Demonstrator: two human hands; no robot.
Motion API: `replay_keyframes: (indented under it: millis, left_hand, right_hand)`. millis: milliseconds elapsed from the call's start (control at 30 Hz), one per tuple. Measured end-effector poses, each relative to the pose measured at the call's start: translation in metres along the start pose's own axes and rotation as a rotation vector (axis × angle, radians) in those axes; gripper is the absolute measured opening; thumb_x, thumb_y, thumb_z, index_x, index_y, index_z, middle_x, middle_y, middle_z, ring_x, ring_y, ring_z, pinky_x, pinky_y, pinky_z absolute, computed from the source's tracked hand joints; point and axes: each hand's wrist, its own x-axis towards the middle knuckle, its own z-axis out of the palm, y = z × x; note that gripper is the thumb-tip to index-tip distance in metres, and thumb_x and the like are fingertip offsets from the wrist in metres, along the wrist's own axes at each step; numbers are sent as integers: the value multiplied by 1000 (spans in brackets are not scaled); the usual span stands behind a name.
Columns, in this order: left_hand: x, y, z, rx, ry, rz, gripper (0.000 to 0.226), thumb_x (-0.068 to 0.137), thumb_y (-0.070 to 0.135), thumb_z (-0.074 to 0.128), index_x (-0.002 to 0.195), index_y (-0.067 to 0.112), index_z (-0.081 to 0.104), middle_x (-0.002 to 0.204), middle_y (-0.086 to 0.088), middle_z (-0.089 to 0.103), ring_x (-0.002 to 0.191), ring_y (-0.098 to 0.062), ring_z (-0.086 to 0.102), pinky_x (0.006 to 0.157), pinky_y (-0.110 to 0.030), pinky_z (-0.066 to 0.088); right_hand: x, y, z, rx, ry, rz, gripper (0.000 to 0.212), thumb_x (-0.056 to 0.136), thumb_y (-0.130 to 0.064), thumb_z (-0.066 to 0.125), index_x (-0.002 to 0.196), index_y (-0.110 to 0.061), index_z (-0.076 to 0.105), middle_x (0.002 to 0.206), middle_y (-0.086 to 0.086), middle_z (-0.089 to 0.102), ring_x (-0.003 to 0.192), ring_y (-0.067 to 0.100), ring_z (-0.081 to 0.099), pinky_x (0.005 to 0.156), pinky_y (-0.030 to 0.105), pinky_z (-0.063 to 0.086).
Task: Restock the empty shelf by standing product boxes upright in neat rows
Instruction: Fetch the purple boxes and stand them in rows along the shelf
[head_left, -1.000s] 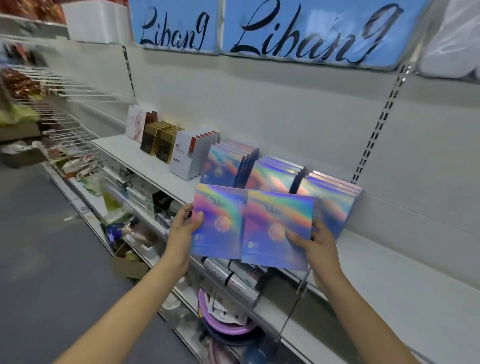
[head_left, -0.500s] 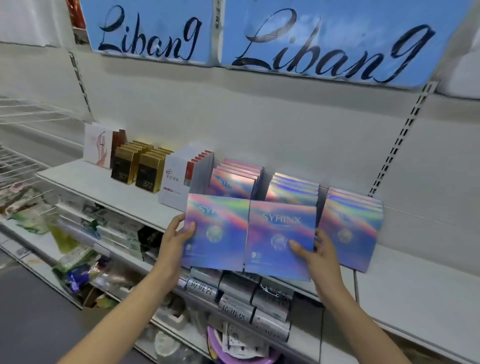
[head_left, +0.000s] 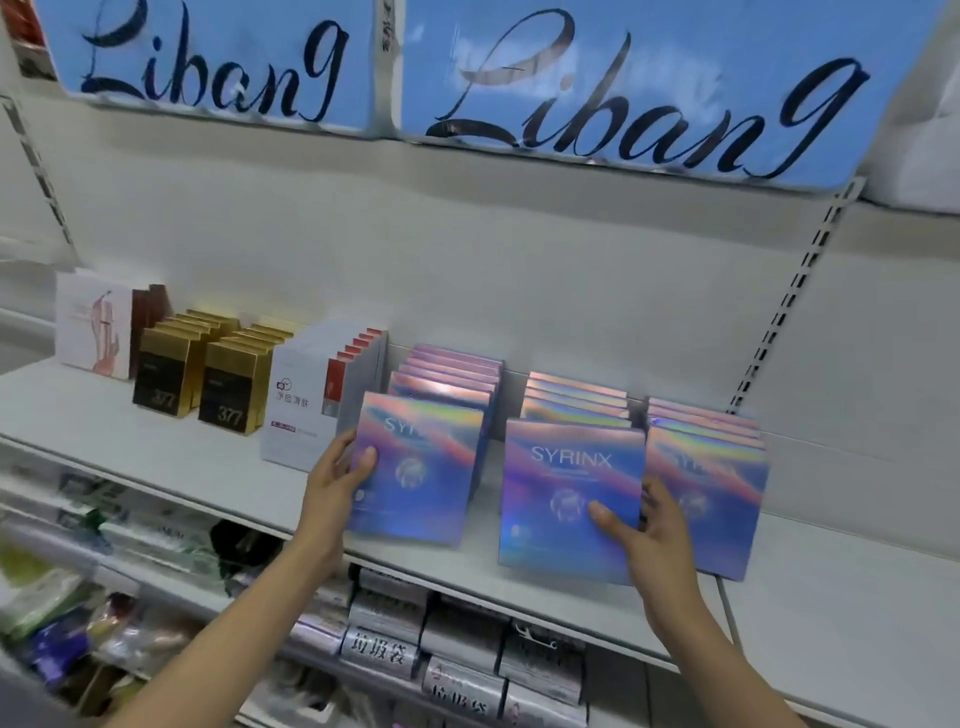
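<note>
Now each hand pinches a holographic box, thumb on its face, upright at the shelf's (head_left: 156, 457) front edge: left hand (head_left: 335, 483) on the left box (head_left: 415, 467), right hand (head_left: 644, 525) on the right box (head_left: 566, 499)

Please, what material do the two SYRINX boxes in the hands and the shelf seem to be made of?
SYRINX boxes: probably thin cardboard under glossy holographic foil; rainbow bands shimmer over flat faces with sharp edges. Shelf: likely white painted sheet metal, with a smooth matte look and a thin, straight front lip; the look alone cannot rule out laminate.

White back wall (head_left: 519, 270), blue signs (head_left: 649, 78)
</note>
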Motion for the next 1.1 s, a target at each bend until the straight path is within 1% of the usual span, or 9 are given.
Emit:
replay_keyframes:
  millis: [100, 167, 300, 467, 567, 667, 833, 967, 1100]
  left_hand:
    - [18, -4, -4, 52, -105, 30, 48, 90, 43, 69, 132, 21, 58, 125, -8, 69, 110, -23, 69, 79, -27, 60]
    - [31, -13, -11, 289, -152, 102, 79, 79, 63, 71, 148, 39, 40, 147, 1, 51, 135, -22, 49, 104, -37, 47]
    - [45, -29, -21, 470, -309, 173, 124, 72, 37, 88, 158, 40, 0, 160, 27, 18, 145, 7, 23, 112, -13, 28]
    - [50, -30, -18, 400, -432, 143, 96, 86, 8, 75, 154, 38, 14, 143, 33, 42, 126, 20, 43, 94, 0, 38]
    - [54, -33, -17, 380, -443, 124, 88, 89, 12, 73, 154, 36, 20, 136, 35, 49, 126, 12, 49, 91, -3, 43]
    - [55, -37, -19, 392, -424, 137, 86, 88, 13, 75, 155, 30, 23, 133, 37, 49, 124, 12, 50, 88, -2, 43]
    - [56, -40, -19, 431, -400, 121, 87, 87, 17, 76, 155, 31, 23, 134, 34, 48, 118, 17, 51, 81, -1, 45]
    - [56, -42, -17, 444, -387, 114, 86, 88, 17, 75, 153, 33, 21, 124, 45, 48, 111, 24, 50, 76, 2, 44]
    - [58, -46, -20, 447, -393, 96, 87, 88, 22, 75, 154, 36, 20, 120, 51, 47, 115, 21, 51, 79, 0, 45]
  right_hand:
    - [-1, 0, 12, -41, 49, -23, 38, 79, -13, 84, 108, -18, 61, 111, 1, 70, 105, 16, 65, 85, 32, 54]
    - [-4, 0, 21, -58, 104, -33, 49, 73, -29, 87, 112, -15, 59, 116, 5, 69, 113, 26, 63, 94, 46, 53]
    - [-12, 0, 33, -48, 167, -50, 68, 62, -53, 86, 116, -21, 59, 123, 6, 67, 119, 32, 60, 101, 59, 48]
    - [-23, 4, 40, -57, 187, -24, 75, 62, -59, 87, 116, -16, 57, 122, 6, 67, 116, 32, 61, 100, 57, 49]
    - [-30, 6, 42, -45, 239, 21, 33, 80, -18, 84, 100, -19, 57, 99, -12, 67, 99, 14, 60, 92, 21, 48]
    - [-35, 7, 40, -32, 262, 49, 34, 84, 1, 75, 92, -24, 52, 90, -16, 56, 83, -10, 55, 74, 1, 40]
    - [-42, 18, 33, -58, 279, 83, 45, 83, -7, 78, 118, -15, 51, 120, 2, 57, 113, 16, 52, 96, 27, 40]
    - [-46, 17, 36, -42, 290, 116, 40, 85, -2, 74, 115, -12, 49, 112, 1, 58, 110, 19, 52, 85, 10, 44]
    - [-46, 12, 43, -39, 285, 107, 53, 86, -4, 74, 133, -7, 49, 138, 3, 56, 129, 11, 52, 103, 24, 43]
